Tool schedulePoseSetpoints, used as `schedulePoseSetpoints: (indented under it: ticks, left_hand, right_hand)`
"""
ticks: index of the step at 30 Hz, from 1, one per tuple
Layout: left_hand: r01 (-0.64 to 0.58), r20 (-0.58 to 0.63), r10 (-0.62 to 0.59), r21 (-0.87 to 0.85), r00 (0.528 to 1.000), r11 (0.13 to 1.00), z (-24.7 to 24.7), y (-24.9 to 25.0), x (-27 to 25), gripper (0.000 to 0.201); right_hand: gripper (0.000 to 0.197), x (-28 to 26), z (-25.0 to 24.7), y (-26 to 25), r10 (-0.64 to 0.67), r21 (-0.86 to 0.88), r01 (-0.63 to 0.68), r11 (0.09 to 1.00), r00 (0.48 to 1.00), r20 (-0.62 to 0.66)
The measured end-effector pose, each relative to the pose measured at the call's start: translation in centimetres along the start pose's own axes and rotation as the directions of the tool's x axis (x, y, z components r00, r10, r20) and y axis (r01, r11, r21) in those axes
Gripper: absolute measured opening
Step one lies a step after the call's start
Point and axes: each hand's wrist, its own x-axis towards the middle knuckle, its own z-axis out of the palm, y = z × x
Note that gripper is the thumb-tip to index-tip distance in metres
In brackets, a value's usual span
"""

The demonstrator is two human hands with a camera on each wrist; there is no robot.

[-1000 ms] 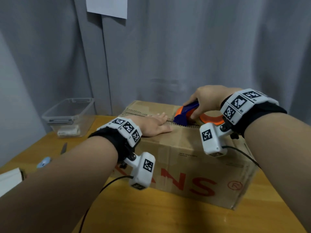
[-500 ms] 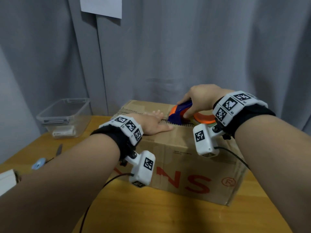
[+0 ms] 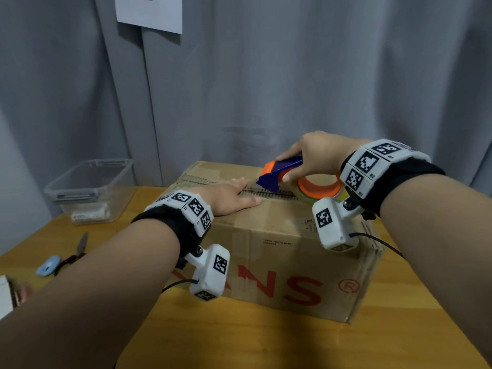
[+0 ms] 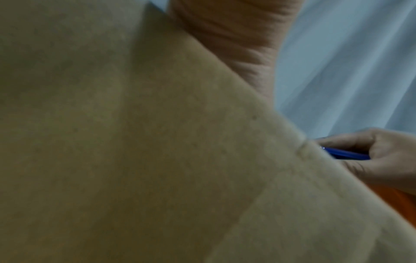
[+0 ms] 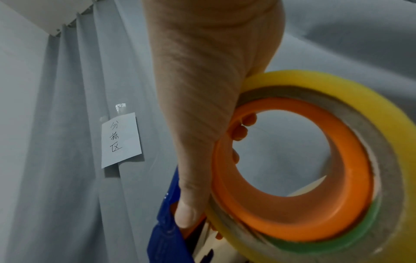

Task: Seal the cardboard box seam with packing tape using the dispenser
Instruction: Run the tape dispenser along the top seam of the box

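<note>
A brown cardboard box [image 3: 279, 246] with red lettering stands on the wooden table, its top seam [image 3: 269, 193] running left to right. My left hand [image 3: 231, 198] lies flat, fingers straight, pressing the top flap left of the seam's middle. My right hand [image 3: 314, 158] grips a blue and orange tape dispenser [image 3: 282, 173] holding a yellowish tape roll [image 3: 319, 191]; its blue nose sits just above the seam, right of my left fingertips. In the right wrist view my thumb [image 5: 186, 210] presses the dispenser [image 5: 166, 231] beside the roll [image 5: 351, 178]. The left wrist view is mostly box side [image 4: 157, 160].
A clear plastic tub [image 3: 90, 190] stands at the table's back left. Scissors [image 3: 80, 246] and a small blue object [image 3: 49, 265] lie on the left side. A grey curtain [image 3: 266, 75] with a paper note [image 3: 150, 12] hangs right behind the box.
My right hand has tilted the dispenser's nose up a little off the seam and shifted it slightly right. My left hand stays flat on the box top.
</note>
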Motion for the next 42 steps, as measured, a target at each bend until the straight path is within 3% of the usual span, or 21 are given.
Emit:
schedulePoseSetpoints:
  ticks: [8,14,20,25,28,32,38,40,42]
  left_hand:
    - [0.009,0.005,-0.009,0.019,1.000,1.000,0.0,-0.1,0.0,0.078]
    - [0.021,0.020,-0.022,0.014,1.000,1.000,-0.3,0.1,0.0,0.080]
    - [0.081,0.061,-0.093,0.170,0.994,0.982,-0.3,2.4,0.7,0.083]
    - [-0.084,0.119,0.065,0.166,0.991,0.983,1.1,5.6,0.8,0.079]
    - [-0.124,0.120,0.108,0.138,0.987,0.983,0.8,4.4,0.5,0.075]
    - [-0.019,0.066,0.012,0.095,0.998,0.995,0.0,1.0,-0.3,0.071]
    - [0.230,-0.027,-0.229,0.119,0.973,0.966,-0.1,-1.2,0.7,0.087]
    - [0.211,-0.029,-0.209,0.127,0.978,0.969,0.2,-0.1,0.8,0.089]
    - [0.115,-0.035,-0.111,0.135,0.993,0.984,0.5,1.2,0.7,0.081]
  right_hand:
    - [0.055,-0.3,-0.3,0.3,-0.012,0.011,0.012,1.000,1.000,0.023]
    - [0.050,-1.9,-1.8,2.3,0.069,-0.062,-0.067,0.996,0.997,0.028]
    - [0.048,-1.8,0.1,2.9,0.081,-0.061,-0.077,0.995,0.995,0.061]
    - [0.043,-1.3,0.4,2.8,0.086,-0.084,-0.080,0.993,0.994,0.069]
    - [0.043,-1.3,0.4,2.8,0.091,-0.082,-0.085,0.993,0.994,0.068]
    - [0.044,-1.4,0.4,2.5,0.097,-0.075,-0.091,0.993,0.992,0.077]
    - [0.052,-1.7,0.4,2.1,0.094,-0.128,-0.085,0.988,0.993,0.064]
    - [0.056,-1.9,0.3,2.1,0.078,-0.140,-0.067,0.988,0.994,0.071]
    - [0.066,-2.0,0.2,2.4,0.070,-0.157,-0.058,0.986,0.995,0.070]
